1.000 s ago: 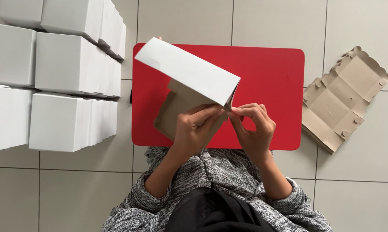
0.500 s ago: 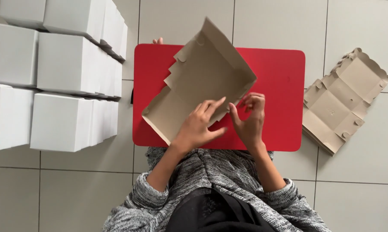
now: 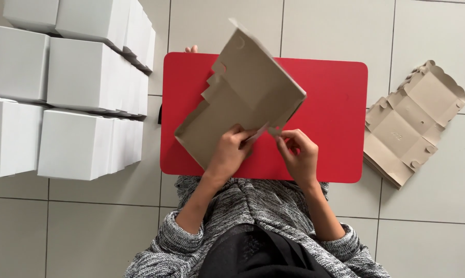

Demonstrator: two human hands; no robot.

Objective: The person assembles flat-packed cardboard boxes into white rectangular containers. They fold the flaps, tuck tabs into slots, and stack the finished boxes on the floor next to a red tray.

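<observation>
— What did the floor look like?

— Pale grey tiles point(image 3: 438, 242) ran under everything. White folded boxes point(image 3: 78, 92) were stacked at the left, and a red tabletop point(image 3: 335, 123) sat in the middle.

— And the cardboard?

— One half-folded brown box blank point(image 3: 242, 98) stood tilted above the red tabletop. Flat unfolded blanks point(image 3: 412, 126) lay in a pile on the tiles at the right.

— The hands?

— The left hand point(image 3: 230, 154) gripped the blank's lower edge, fingers closed on it. The right hand point(image 3: 299, 154) pinched a small flap at that same edge.
</observation>
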